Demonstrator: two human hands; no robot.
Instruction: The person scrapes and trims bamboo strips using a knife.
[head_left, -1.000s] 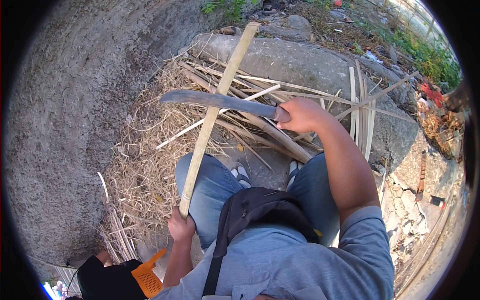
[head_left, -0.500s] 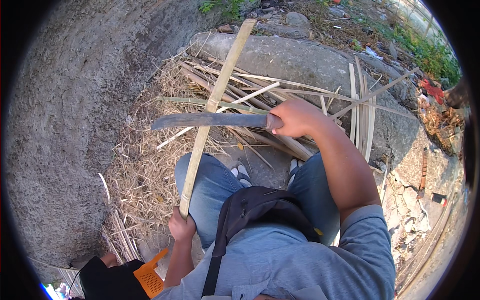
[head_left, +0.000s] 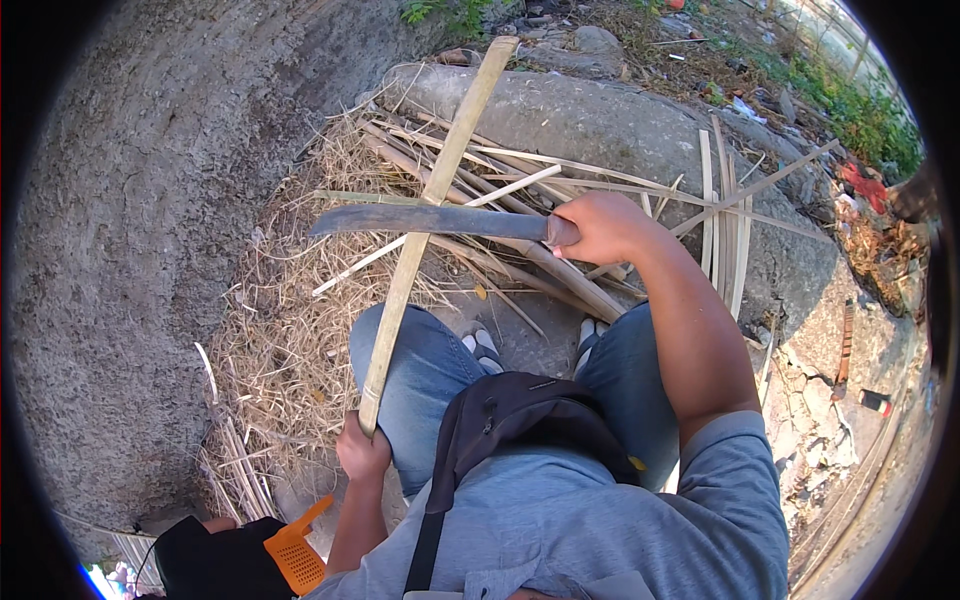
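Note:
A long pale bamboo strip (head_left: 408,270) slants up and away from me, its near end closed in my left hand (head_left: 363,450) beside my left knee. My right hand (head_left: 605,228) is wrapped round the short wooden handle of a machete (head_left: 430,219). Its dark, broad blade points left and lies across the strip, a little beyond the strip's middle. Whether the edge bites into the bamboo I cannot tell. The strip's far end reaches over the heap of shavings and the bamboo poles behind it.
Dry bamboo shavings (head_left: 280,340) cover the ground at left, beside a rough grey wall (head_left: 130,250). Bamboo poles (head_left: 560,270) and thin strips (head_left: 735,220) lie ahead against a concrete slab (head_left: 600,120). At lower left sit a black cloth item (head_left: 215,560) and an orange perforated plastic piece (head_left: 296,558).
The machete has moved slightly away from me along the strip and a little to the right, with my right hand. My left hand stays in place.

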